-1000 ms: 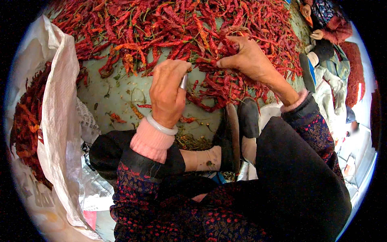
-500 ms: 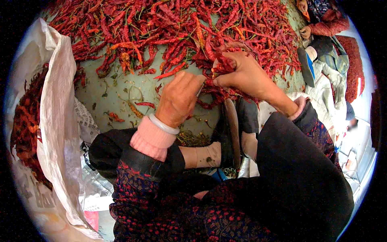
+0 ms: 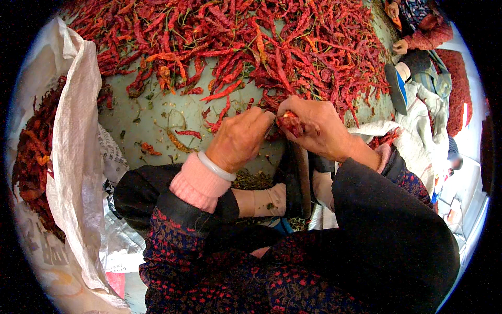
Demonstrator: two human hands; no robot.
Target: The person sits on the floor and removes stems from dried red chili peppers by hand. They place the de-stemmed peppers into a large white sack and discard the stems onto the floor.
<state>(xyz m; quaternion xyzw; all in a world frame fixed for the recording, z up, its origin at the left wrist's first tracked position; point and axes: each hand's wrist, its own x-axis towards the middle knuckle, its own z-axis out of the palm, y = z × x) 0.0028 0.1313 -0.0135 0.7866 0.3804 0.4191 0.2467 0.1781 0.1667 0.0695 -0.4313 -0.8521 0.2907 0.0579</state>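
A heap of dried red chili peppers (image 3: pixel 225 42) spreads over the greenish floor in front of me. My right hand (image 3: pixel 327 131) is closed around a few dried chili peppers (image 3: pixel 291 123), whose ends stick out by the thumb. Close beside it, almost touching, my left hand (image 3: pixel 239 140) is closed, fingers pinched together toward the chilies. A thin dark edge shows at its fingertips, too small to name. A white bangle (image 3: pixel 215 166) circles my left wrist above a pink cuff.
On the left stands a white woven sack (image 3: pixel 76 131) with dark red chilies (image 3: pixel 34 167) in it. Stems and scraps (image 3: pixel 175 123) litter the floor. At the upper right another person's hand (image 3: pixel 400 47) and blue-edged shoe (image 3: pixel 397 89) show, near more white sacking (image 3: pixel 421 104).
My right hand has drawn back from the heap toward me, chilies now gathered in its fist. My left hand has shifted slightly right and down, still beside it.
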